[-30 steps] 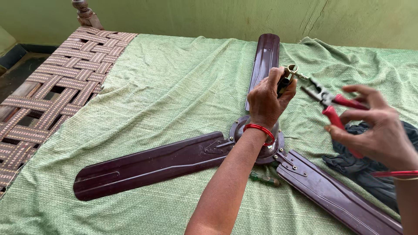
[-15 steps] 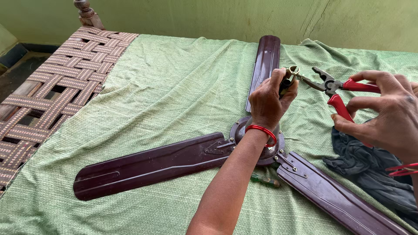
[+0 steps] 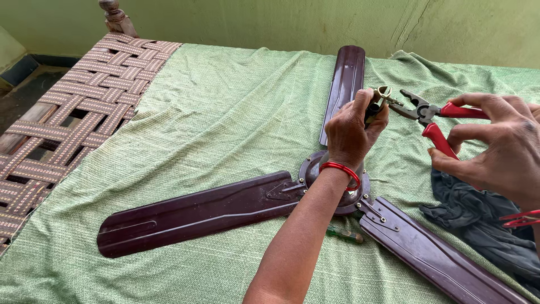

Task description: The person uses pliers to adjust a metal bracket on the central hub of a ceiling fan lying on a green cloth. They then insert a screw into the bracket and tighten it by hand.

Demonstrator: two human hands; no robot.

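A dark maroon ceiling fan [image 3: 225, 208] lies on a green cloth [image 3: 225, 101], three blades spread out. My left hand [image 3: 351, 132], a red bangle on its wrist, grips the fan's upright shaft; a brass fitting [image 3: 383, 94] shows at its top. My right hand [image 3: 498, 143] holds red-handled pliers [image 3: 433, 115], jaws apart and pointing left, close to the brass fitting.
A woven-strap cot [image 3: 67, 124] shows bare at the left where the cloth ends, with a turned wooden post [image 3: 115, 14] at its far corner. A dark grey rag [image 3: 478, 219] lies at the right. A green-handled screwdriver [image 3: 343, 234] lies under my left forearm. A green wall stands behind.
My right hand has shifted the pliers up and toward the brass fitting, and the handles have spread a little. My left hand stays on the shaft.
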